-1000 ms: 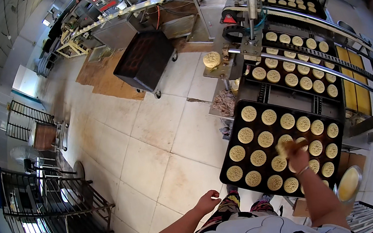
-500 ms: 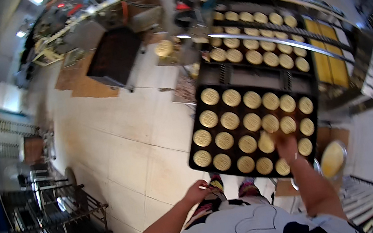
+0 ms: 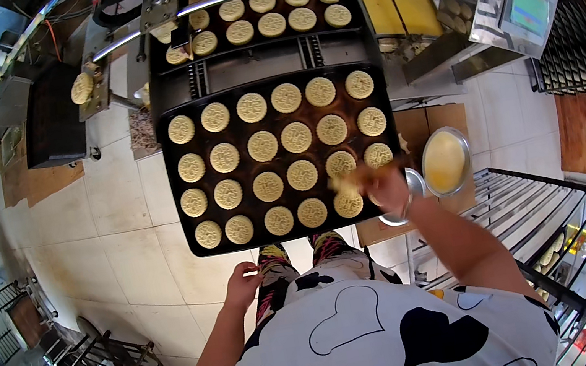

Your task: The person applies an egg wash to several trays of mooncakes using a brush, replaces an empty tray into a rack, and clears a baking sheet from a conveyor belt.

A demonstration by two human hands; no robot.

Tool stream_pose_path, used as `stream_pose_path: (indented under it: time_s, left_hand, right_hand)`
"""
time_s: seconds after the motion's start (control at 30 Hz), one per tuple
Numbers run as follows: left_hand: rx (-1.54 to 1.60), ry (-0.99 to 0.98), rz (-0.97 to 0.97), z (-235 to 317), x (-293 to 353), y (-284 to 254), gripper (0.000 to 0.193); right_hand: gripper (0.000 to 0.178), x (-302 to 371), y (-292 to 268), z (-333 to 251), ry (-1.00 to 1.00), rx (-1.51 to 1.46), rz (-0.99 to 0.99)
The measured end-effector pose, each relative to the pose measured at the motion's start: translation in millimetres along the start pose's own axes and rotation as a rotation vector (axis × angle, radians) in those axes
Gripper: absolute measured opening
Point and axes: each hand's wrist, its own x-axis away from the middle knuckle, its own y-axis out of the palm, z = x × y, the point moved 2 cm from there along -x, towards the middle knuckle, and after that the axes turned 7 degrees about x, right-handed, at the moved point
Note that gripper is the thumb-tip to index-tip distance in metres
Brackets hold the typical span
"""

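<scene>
A black baking tray (image 3: 179, 194) holds several rows of round pale pastries (image 3: 262, 145) in front of me. My right hand (image 3: 389, 188) is over the tray's near right corner, shut on a pale brush (image 3: 346, 183) that is blurred and touches the pastries there. My left hand (image 3: 242, 286) hangs below the tray's near edge, holding nothing, with its fingers loosely apart. A metal bowl of yellow liquid (image 3: 446, 160) stands just right of the tray, next to my right hand.
Behind the tray, a conveyor (image 3: 266, 24) carries more pastries under a metal bar. A steel machine with a screen (image 3: 511, 3) stands at the back right. A wire rack (image 3: 549, 233) is at my right and a black cart (image 3: 50, 123) at the far left, on a tiled floor.
The view has swung so the tray sits squarely ahead. My right hand with the brush has shifted toward the tray's near right corner. My left hand stays low.
</scene>
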Motion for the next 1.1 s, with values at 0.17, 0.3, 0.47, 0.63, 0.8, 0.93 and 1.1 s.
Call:
stream_pose_path:
  time_s: [0.17,0.3,0.47,0.63,0.8,0.93,1.1]
  left_hand:
    - [-0.054,-0.018,-0.003,-1.8,-1.0,15.6,0.032]
    - [-0.139,0.018,-0.074,3.6,-2.2,25.3,0.032]
    - [-0.167,0.079,-0.129,22.6,-3.5,34.7,0.029]
    - [-0.230,0.294,-0.131,47.7,-43.1,29.2,0.024]
    - [-0.239,0.409,-0.055,103.7,-64.1,37.0,0.022]
    - [-0.366,0.545,-0.003,122.3,-72.7,48.6,0.024]
    - [-0.501,0.703,0.012,138.7,-69.2,77.1,0.025]
  right_hand:
    - [0.028,-132.8,-89.6,75.5,0.105,0.284,0.541]
    - [0.034,-157.3,-118.0,118.2,0.128,0.267,0.601]
    - [0.036,-21.7,-48.7,127.1,0.141,-0.065,0.467]
    - [0.036,97.5,25.5,83.9,0.177,-0.258,0.441]
    - [0.040,118.9,35.4,87.6,0.447,-0.579,0.666]
    - [0.031,141.6,10.8,100.0,0.575,-0.708,1.050]
    - [0.027,153.5,52.5,167.1,0.854,-1.252,1.089]
